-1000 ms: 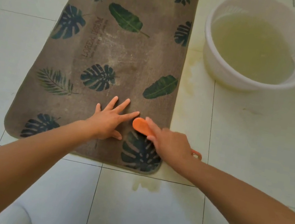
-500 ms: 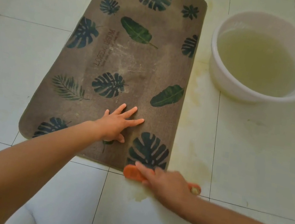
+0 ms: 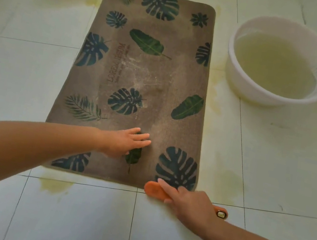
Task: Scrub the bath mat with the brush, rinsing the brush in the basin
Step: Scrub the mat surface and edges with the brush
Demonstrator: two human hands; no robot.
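Right hand [image 3: 191, 207] closed around the orange brush [image 3: 154, 190], index finger stretched along its back; brush head sits at the near edge of the mat, near the right corner, half over the tile. The handle end pokes out behind the wrist. Left hand [image 3: 126, 142] holds nothing, lies flat and open, fingers spread, palm pressed on the near part of the bath mat [image 3: 156, 81], partly covering a small leaf print. Mat is brown with dark green leaf prints and a line of lettering, lying lengthwise away from the person on the white tiled floor [image 3: 13, 73]. Pale scuffed patch across its middle. Yellowish puddles on the tile along the mat's right side and near edge. White basin [image 3: 236, 70] stands right of the mat's far half, apart from it, holding cloudy yellowish water.
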